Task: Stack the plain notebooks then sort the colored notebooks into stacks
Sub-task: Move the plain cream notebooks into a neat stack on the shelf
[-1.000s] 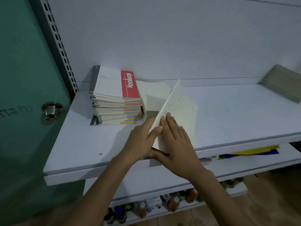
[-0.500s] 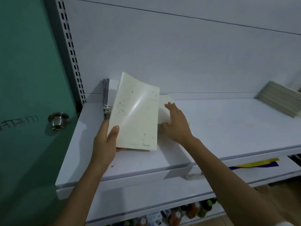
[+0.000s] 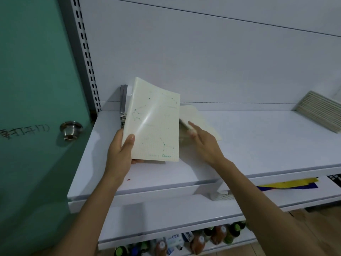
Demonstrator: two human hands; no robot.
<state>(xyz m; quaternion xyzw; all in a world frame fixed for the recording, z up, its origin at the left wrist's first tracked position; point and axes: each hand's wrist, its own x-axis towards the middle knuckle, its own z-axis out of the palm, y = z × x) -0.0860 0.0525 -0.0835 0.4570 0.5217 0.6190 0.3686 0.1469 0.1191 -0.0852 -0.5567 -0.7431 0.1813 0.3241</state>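
Cream constellation notebook (image 3: 153,122) now lifted off shelf (image 3: 258,145), gripped by left hand (image 3: 120,154) | right hand (image 3: 204,145) flat-fingered on next cream notebook (image 3: 199,117) | plain-stacking looks underway

The flat white metal shelf (image 3: 258,145) carries a grey-spined notebook stack (image 3: 123,102) back left, loose cream notebooks (image 3: 195,115) mid-shelf, and a slanted beige stack (image 3: 317,113) far right.

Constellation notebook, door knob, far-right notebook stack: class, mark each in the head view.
Constellation notebook (image 3: 155,126): head view, middle of front cover.
Door knob (image 3: 71,129): head view, its metal face.
Far-right notebook stack (image 3: 317,112): head view, its stacked edges.
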